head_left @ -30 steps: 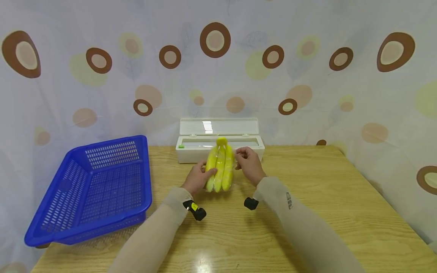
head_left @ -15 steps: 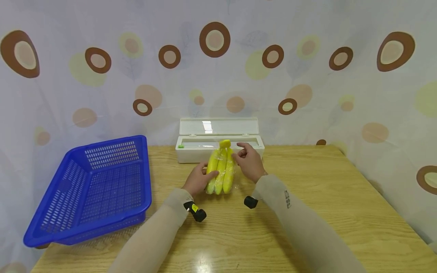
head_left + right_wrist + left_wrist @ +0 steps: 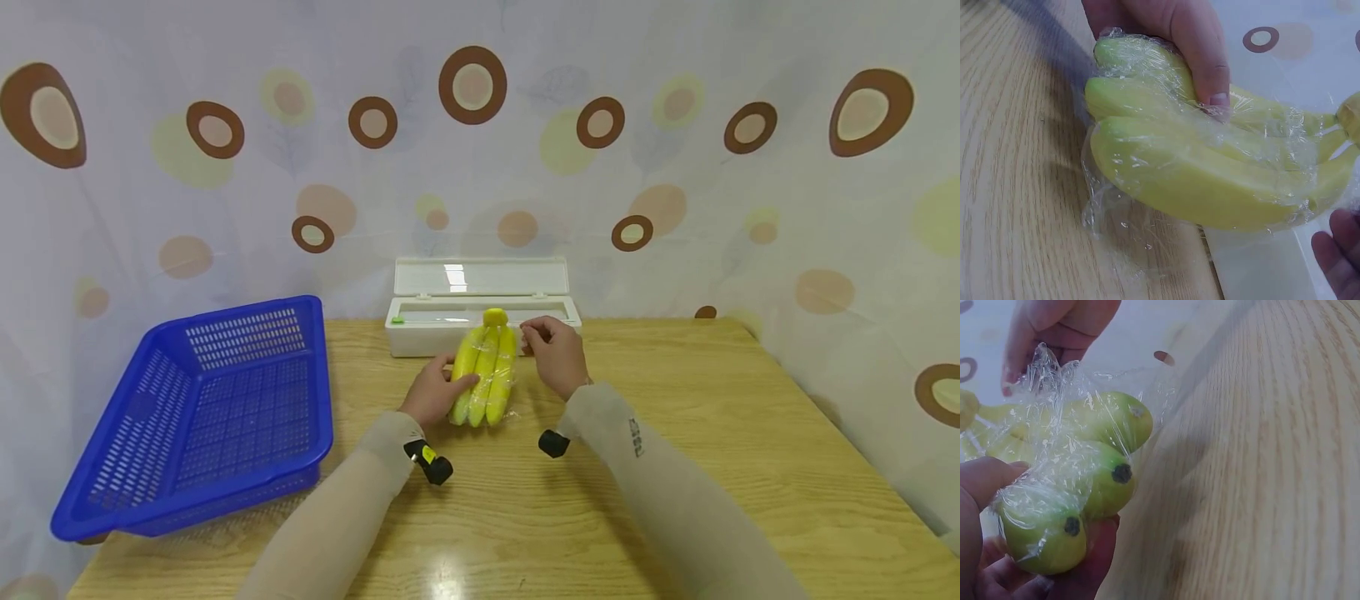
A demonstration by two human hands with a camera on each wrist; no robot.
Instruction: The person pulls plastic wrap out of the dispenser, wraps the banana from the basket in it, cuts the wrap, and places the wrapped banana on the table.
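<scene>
A bunch of yellow bananas (image 3: 483, 375), wrapped in crinkled clear cling film (image 3: 1147, 250), is held in front of the white box with its stem end away from me. My left hand (image 3: 435, 392) grips the left side, thumb across the top and fingers underneath, as the left wrist view shows. Beside the upper right of the bunch is my right hand (image 3: 558, 354), fingers bent and thumb and forefinger close together. Loose film stands up near its fingers (image 3: 1013, 372) in the left wrist view; I cannot tell whether they pinch it.
Behind the bananas, a long white cling film dispenser (image 3: 420, 342) has its clear lid (image 3: 510, 277) raised and a green slider (image 3: 397, 320) at its left end. A blue perforated basket (image 3: 326, 400) stands at the left of the wooden table (image 3: 690, 425), before a patterned curtain (image 3: 480, 183).
The right thumb, over the bunch's right edge half a second ago, has moved off to the right, and its forefinger has bent in. The left hand keeps its grip; the bananas have shifted slightly.
</scene>
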